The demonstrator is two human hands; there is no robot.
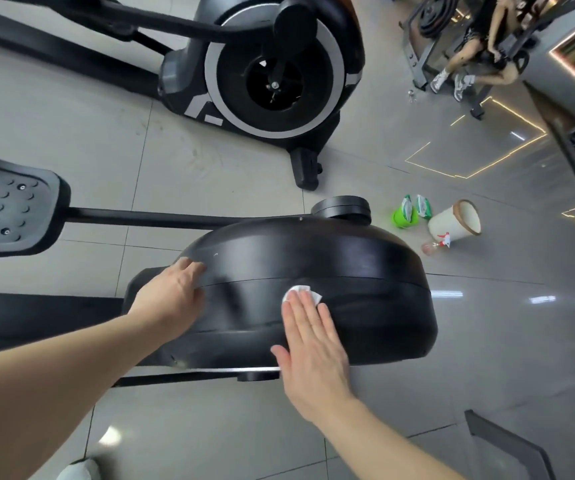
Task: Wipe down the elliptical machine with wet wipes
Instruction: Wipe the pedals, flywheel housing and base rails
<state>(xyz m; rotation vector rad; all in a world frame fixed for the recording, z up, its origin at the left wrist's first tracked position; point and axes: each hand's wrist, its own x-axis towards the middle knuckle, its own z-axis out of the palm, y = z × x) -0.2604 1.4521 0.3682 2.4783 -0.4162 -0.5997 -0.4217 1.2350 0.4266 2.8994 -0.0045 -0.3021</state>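
Head view: wet wipe [301,293] is pressed under flat-fingered right hand [310,355] — cover [348,258] is spread lengthwise rightward of it; left hand [171,299] is laid open.

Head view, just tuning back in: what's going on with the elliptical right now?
A person is wiping the elliptical's black housing. The right hand lies flat, pressing a white wet wipe against the housing's upper side, while the left hand rests on its left end, holding nothing. Green packets, a white bin and a spray bottle sit on the floor beyond it.
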